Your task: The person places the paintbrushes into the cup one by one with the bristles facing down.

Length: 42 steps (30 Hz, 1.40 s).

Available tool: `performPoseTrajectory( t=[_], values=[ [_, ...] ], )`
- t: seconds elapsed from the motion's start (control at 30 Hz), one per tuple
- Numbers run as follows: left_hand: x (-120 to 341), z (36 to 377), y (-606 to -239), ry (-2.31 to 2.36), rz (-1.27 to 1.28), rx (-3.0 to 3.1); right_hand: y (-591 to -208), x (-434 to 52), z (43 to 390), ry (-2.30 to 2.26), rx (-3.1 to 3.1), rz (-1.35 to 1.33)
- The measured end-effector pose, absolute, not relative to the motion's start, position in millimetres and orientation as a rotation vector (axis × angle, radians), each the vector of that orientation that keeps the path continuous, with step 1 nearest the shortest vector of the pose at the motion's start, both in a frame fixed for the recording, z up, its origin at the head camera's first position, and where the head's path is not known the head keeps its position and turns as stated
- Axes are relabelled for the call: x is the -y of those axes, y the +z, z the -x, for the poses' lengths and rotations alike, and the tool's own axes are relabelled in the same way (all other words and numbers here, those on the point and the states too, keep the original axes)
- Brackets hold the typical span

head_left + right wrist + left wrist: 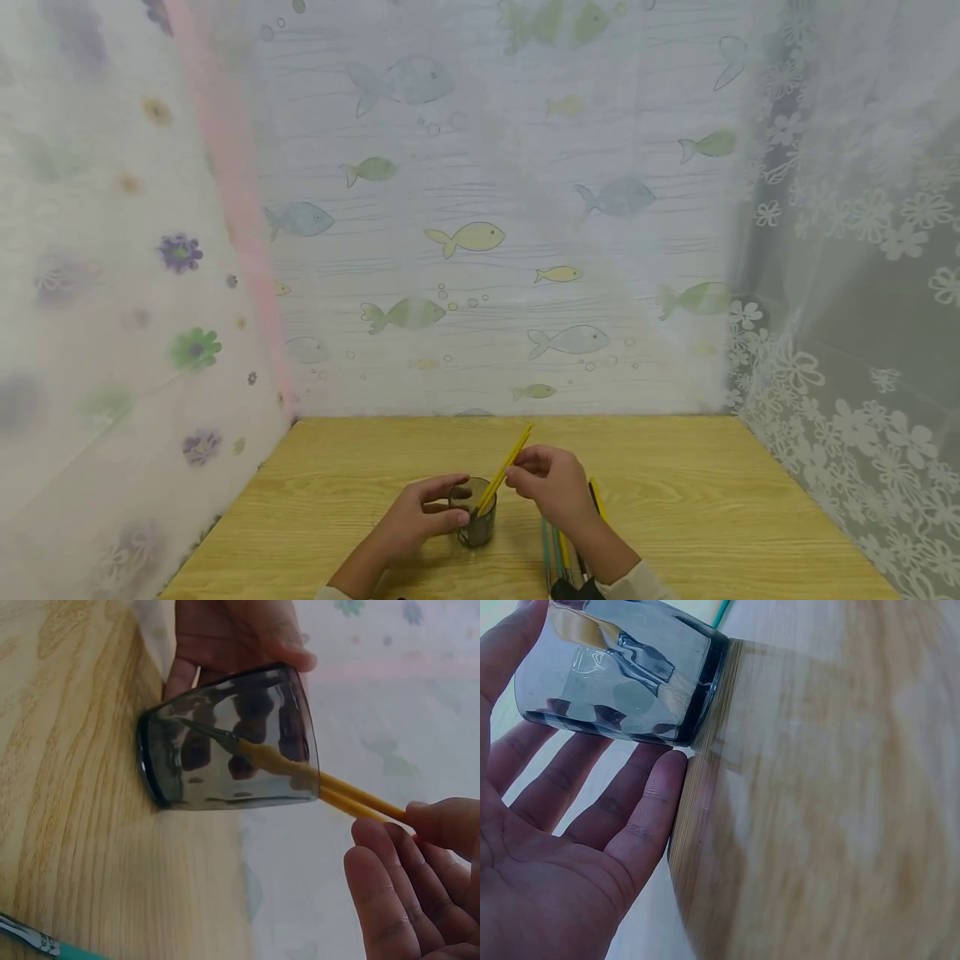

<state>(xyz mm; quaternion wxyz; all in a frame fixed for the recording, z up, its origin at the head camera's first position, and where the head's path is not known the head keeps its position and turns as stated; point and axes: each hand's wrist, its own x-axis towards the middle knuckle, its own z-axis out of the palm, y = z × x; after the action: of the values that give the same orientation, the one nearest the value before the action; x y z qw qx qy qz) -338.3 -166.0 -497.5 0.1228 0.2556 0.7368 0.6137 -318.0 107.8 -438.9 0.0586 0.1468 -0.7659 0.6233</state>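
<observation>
A smoky see-through glass (483, 532) stands on the wooden table. My left hand (408, 518) holds it from the left side, thumb near the rim and fingers around the wall. Two yellow-handled paintbrushes (512, 461) lean inside, bristles down; their metal ferrules and pale bristles (676, 694) show through the glass in the left wrist view. My right hand (553, 490) pinches the upper part of the yellow handles (360, 796) between thumb and fingers, above the rim.
More brushes lie on the table under my right forearm, among them teal-handled brushes (557, 548) and a yellow one (566, 560). A dark object (576, 590) is at the bottom edge. Patterned curtains (480, 350) border the wooden table (345, 454) at the back and sides.
</observation>
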Motion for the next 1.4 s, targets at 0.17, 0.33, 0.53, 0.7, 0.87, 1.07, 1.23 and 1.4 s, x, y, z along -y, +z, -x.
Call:
performPoseTrajectory(
  t=[0.17,0.33,0.53,0.7,0.87,1.07,1.23,1.4],
  values=[
    [165.5,338.3,-497.0,1.794,-0.743,-2.143,-435.9,-110.2,318.3,1.942,2.302,-0.414],
    [165.2,337.4,-496.4,1.795,-0.737,-2.145,-437.6,-114.4,323.8,1.955,2.281,-0.381],
    [165.4,336.8,-496.5,1.794,-0.735,-2.147,-435.3,-117.3,325.1,1.974,2.267,-0.314],
    [165.3,336.1,-496.1,1.795,-0.734,-2.143,-432.9,-119.5,325.0,1.985,2.239,-0.293],
    [165.6,335.7,-495.6,1.792,-0.732,-2.147,-428.1,-124.1,324.2,1.994,2.21,-0.276],
    [166.5,336.8,-495.0,1.792,-0.741,-2.132,-422.3,-131.6,325.9,1.959,2.19,-0.292],
    [167.8,337.7,-497.3,1.801,-0.734,-2.11,-415.6,-136.6,326.2,1.94,2.173,-0.278],
    [167.4,338.5,-498.5,1.807,-0.744,-2.108,-413.9,-143.9,325.2,1.912,2.174,-0.243]
  ],
)
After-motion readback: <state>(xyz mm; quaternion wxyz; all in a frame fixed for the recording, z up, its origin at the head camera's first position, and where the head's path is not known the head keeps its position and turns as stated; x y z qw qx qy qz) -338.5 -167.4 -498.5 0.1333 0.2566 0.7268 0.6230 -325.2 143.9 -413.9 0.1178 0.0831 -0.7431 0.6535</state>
